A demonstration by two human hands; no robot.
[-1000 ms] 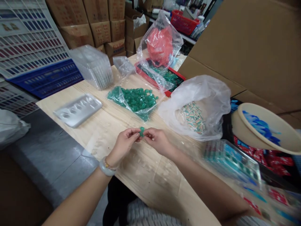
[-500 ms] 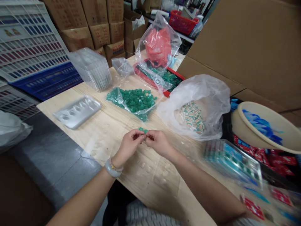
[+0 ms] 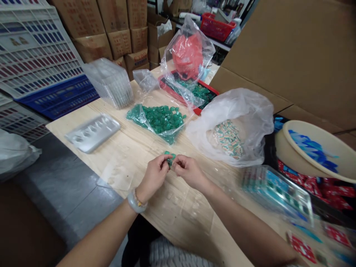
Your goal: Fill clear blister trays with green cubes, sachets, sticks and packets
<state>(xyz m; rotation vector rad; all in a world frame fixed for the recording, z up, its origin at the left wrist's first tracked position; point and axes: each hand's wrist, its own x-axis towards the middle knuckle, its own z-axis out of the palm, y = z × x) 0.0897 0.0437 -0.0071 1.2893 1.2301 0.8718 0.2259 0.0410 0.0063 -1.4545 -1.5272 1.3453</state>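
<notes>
1. The left hand (image 3: 154,176) and right hand (image 3: 189,172) meet over the wooden surface (image 3: 133,144), fingertips facing each other.
2. The left fingers (image 3: 164,164) are pinched together on the small green pieces (image 3: 169,157), thumb against forefinger.
3. The right fingers (image 3: 178,163) clamp the same small green pieces from the 3 o'clock side, with no gap showing.
4. The small green pieces sit between the two hands. Whether they touch the surface cannot be told.
5. At 12 o'clock from the hands lies a clear bag of green pieces (image 3: 160,118). At 2 o'clock is a white plastic bag (image 3: 250,111) holding striped pieces.
6. A clear blister tray (image 3: 93,131) lies at 10 o'clock, well apart from the hands.
7. A pale bracelet (image 3: 135,202) circles the left wrist.
</notes>
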